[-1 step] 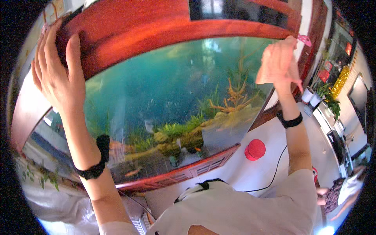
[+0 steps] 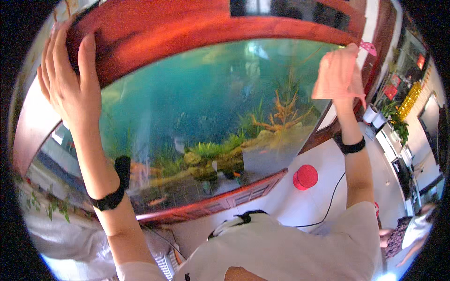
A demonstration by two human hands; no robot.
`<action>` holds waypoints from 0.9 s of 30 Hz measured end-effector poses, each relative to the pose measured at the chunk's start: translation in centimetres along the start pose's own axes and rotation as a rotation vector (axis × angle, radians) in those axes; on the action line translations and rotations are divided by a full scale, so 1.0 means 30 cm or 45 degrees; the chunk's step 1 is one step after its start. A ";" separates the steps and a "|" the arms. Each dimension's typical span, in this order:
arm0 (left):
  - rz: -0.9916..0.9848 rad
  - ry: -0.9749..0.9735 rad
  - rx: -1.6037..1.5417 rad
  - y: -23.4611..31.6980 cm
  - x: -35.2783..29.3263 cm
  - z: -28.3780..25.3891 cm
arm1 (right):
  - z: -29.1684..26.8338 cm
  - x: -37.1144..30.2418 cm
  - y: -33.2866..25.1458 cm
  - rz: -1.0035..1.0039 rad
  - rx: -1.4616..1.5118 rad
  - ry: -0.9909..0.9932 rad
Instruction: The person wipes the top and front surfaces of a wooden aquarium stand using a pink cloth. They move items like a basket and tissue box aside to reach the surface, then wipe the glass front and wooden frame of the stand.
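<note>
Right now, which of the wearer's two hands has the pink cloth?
The right hand, near the upper right of the tank: the pink cloth covers part of it. The left hand, at the red frame, shows none.

Grainy, slightly soft; strong fisheye bend, black corners; pale reflections on tank glass (image 2: 206, 103).

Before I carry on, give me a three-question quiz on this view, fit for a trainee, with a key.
1. Which hand has the pink cloth draped over it?
2. True or false: the round red object sits inside the fish tank.
3. Fill in: the left wristband is ____ in colour.

Key:
1. The right hand.
2. False; it is outside, on the pale floor.
3. Black.
</note>
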State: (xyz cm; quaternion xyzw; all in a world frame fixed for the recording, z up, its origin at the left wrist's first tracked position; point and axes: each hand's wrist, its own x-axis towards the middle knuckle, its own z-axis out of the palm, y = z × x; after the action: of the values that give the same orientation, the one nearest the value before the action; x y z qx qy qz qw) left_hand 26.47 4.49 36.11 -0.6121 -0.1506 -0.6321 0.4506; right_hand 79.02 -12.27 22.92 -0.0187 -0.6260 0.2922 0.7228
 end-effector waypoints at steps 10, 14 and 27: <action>-1.413 -0.966 -1.474 0.570 -0.428 -0.359 | 0.392 -0.677 0.226 0.958 0.316 0.619; -2.001 -1.420 -1.781 0.716 -0.616 -0.446 | 0.543 -0.649 0.364 1.322 0.739 0.505; -1.719 -1.752 -1.484 0.880 -0.753 -0.605 | 0.639 -0.698 0.533 1.246 0.318 -0.543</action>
State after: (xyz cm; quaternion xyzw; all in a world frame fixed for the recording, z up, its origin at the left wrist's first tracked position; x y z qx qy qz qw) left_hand 31.29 -14.76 2.31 -0.7407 -0.3492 -0.2484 -0.5174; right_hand 54.14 -14.85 2.05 -0.1620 -0.6375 0.6637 0.3562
